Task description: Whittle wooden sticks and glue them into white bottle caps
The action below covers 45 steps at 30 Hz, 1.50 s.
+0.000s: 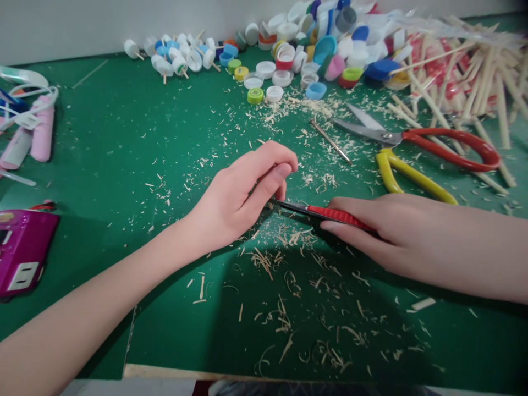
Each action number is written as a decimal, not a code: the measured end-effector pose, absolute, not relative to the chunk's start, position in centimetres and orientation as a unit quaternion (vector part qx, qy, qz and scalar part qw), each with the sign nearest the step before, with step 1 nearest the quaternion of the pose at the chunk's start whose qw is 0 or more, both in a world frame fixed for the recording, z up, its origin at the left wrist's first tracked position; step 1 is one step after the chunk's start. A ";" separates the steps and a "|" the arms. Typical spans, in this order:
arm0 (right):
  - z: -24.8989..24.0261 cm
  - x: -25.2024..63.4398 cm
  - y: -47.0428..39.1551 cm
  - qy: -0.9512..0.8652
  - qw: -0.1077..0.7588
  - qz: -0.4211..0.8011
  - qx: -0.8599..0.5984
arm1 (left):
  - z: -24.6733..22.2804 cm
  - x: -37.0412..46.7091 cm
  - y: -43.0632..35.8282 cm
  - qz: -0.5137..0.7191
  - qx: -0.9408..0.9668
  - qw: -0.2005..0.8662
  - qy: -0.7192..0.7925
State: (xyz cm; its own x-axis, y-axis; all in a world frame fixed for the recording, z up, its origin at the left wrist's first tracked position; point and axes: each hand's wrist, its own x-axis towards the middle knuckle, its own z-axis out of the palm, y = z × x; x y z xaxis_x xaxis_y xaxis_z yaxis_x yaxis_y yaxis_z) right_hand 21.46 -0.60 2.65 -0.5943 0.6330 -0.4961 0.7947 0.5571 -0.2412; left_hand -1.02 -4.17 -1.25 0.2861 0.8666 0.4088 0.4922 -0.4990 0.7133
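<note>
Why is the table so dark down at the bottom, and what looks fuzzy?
In the head view, a broad shadow covers the green table below the right hand, perhaps because the person blocks the light; in the same head view, the wooden sticks at the upper right look a bit soft, and that top corner goes dark.

Tabletop passable left, scissors (open) blocking right
</note>
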 end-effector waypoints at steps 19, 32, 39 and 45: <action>2.6 21.7 -0.5 0.873 0.161 -0.222 0.403 | -1.2 -0.9 -4.2 0.408 0.759 0.237 0.448; 2.1 21.6 -1.2 0.876 0.173 -0.179 0.412 | -1.2 -1.0 -4.3 0.392 0.765 0.235 0.453; 2.2 21.8 -0.9 0.875 0.165 -0.198 0.409 | -1.0 -1.0 -4.1 0.396 0.782 0.133 0.462; 2.4 21.7 -0.9 0.874 0.164 -0.203 0.409 | -1.2 -1.0 -3.9 0.403 0.769 0.127 0.480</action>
